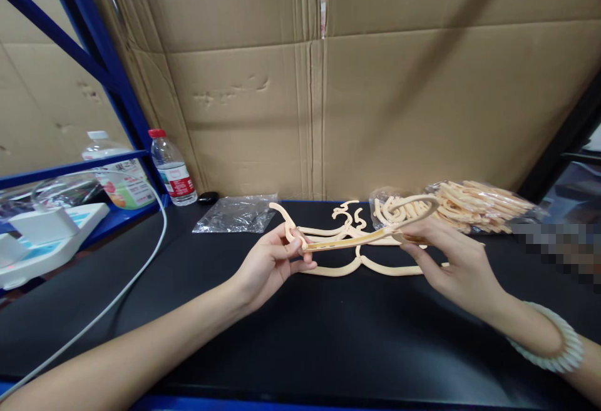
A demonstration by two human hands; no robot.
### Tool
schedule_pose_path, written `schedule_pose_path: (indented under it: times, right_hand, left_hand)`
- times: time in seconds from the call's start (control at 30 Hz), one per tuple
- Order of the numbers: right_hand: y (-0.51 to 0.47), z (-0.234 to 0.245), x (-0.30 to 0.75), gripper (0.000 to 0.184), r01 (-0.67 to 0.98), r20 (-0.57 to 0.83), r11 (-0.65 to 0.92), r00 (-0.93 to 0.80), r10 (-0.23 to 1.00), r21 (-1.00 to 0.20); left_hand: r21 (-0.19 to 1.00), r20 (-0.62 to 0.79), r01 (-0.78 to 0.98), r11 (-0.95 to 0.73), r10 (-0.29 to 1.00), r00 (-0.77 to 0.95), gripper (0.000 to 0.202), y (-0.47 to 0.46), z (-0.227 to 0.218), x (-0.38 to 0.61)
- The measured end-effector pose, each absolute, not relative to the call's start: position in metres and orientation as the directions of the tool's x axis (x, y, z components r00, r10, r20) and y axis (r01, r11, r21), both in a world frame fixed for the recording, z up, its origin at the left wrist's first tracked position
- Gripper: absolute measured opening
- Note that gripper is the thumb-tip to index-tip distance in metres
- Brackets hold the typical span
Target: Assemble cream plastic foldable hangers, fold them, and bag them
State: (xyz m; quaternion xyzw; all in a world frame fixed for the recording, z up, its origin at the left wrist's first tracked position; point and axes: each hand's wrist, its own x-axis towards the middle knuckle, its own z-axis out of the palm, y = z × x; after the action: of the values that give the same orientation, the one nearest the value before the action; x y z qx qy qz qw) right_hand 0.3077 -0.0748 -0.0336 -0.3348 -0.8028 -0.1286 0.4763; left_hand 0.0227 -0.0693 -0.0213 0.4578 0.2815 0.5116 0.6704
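A beige plastic clothes hanger (350, 242) is held edge-on above the black table, in front of me. My left hand (277, 256) pinches its left end, where a curved piece (282, 214) sticks up and to the left. My right hand (448, 254) is closed around the other end, below a long loop (416, 206); its fingertips are partly hidden behind the hanger. Behind and below lie more beige hanger parts (335, 270), with hooks (347, 211) at the back.
A bag of beige hanger pieces (483, 208) and a smaller bag of hooks (378, 211) lie at the back right. An empty clear plastic bag (235, 214) is back left. Bottles (176, 176), a power strip (51, 242) and a white cable (157, 236) are at left. Cardboard (244, 104) walls the back.
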Motion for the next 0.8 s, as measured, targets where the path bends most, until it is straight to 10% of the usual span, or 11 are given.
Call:
schedule_pose_path:
  times: [0.8]
  right_hand:
    - [-0.0836,-0.0377,0.3006,0.023,0.619,0.860,0.785,-0.391,0.327,-0.017]
  left_hand:
    - [0.906,0.075,-0.423,0.011,0.979,0.187,0.018,-0.0698,-0.0224,0.0243]
